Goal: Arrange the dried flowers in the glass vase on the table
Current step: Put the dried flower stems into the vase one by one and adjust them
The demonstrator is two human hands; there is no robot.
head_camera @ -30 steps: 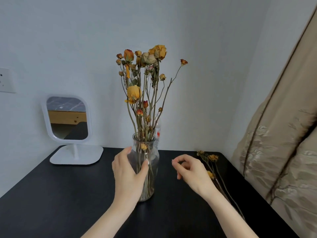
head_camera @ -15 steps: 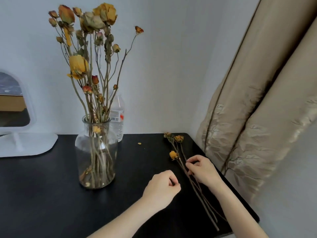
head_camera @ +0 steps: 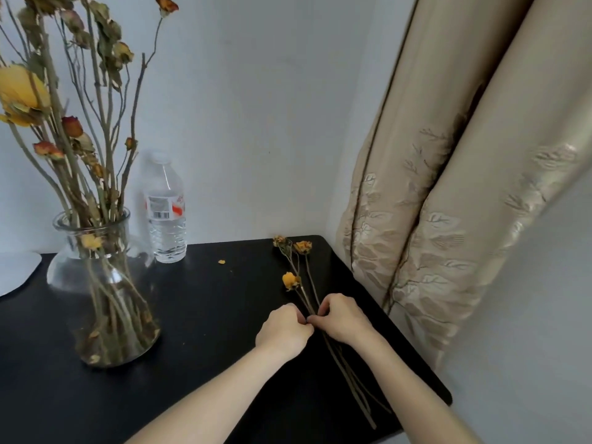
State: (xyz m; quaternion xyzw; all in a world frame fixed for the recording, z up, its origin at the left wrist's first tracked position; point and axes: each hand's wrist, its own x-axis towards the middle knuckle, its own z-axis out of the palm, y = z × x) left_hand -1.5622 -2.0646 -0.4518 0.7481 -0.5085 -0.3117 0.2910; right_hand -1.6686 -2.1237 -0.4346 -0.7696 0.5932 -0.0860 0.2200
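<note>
A clear glass vase point(head_camera: 105, 302) stands at the left of the black table point(head_camera: 208, 315), filled with tall dried roses point(head_camera: 73, 126). A small bunch of loose dried flowers point(head_camera: 292, 281) lies flat near the table's right edge, heads pointing away from me. My left hand point(head_camera: 283, 328) and my right hand point(head_camera: 344, 318) meet over the middle of these stems. The fingertips of both hands pinch the stems where they touch. The stem ends run out below my right wrist toward the table's front edge.
A plastic water bottle point(head_camera: 166, 213) stands behind the vase against the wall. A white mirror base point(head_camera: 16, 270) shows at the far left. A beige curtain point(head_camera: 448, 203) hangs just right of the table. A yellow petal crumb point(head_camera: 221, 261) lies on the tabletop.
My left hand left the vase and moved right to the loose stems. My right hand closed on those stems too. The view swung right and closer.
</note>
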